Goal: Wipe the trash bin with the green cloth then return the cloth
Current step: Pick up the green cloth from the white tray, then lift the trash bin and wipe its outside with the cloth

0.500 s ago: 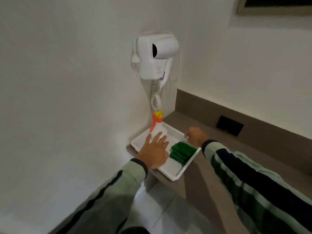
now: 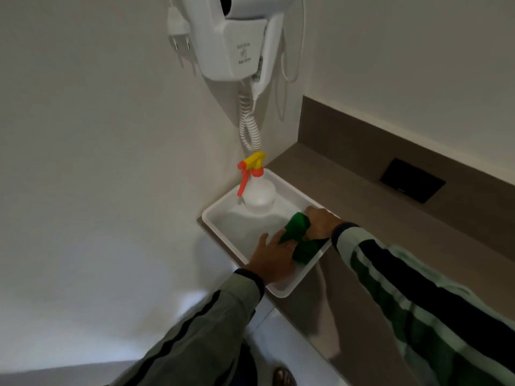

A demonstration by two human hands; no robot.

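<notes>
The green cloth (image 2: pixel 299 238) lies bunched in the near right part of a white tray (image 2: pixel 220 227) on the brown counter's left end. My right hand (image 2: pixel 320 222) is closed on the cloth's far end and lifts it slightly. My left hand (image 2: pixel 274 259) rests flat in the tray with fingers spread, its fingertips touching the cloth's left side. No trash bin is in view.
A white spray bottle (image 2: pixel 257 190) with a red and yellow trigger stands at the tray's far end. A wall-mounted hair dryer (image 2: pixel 234 37) with a coiled cord hangs above it. A black socket plate (image 2: pixel 412 183) sits in the counter's back panel. Pale floor lies below.
The camera has come closer and lower. My right hand moved from the tray's far rim onto the green cloth and gripped it. My left hand shifted right, away from the bottle, toward the cloth.
</notes>
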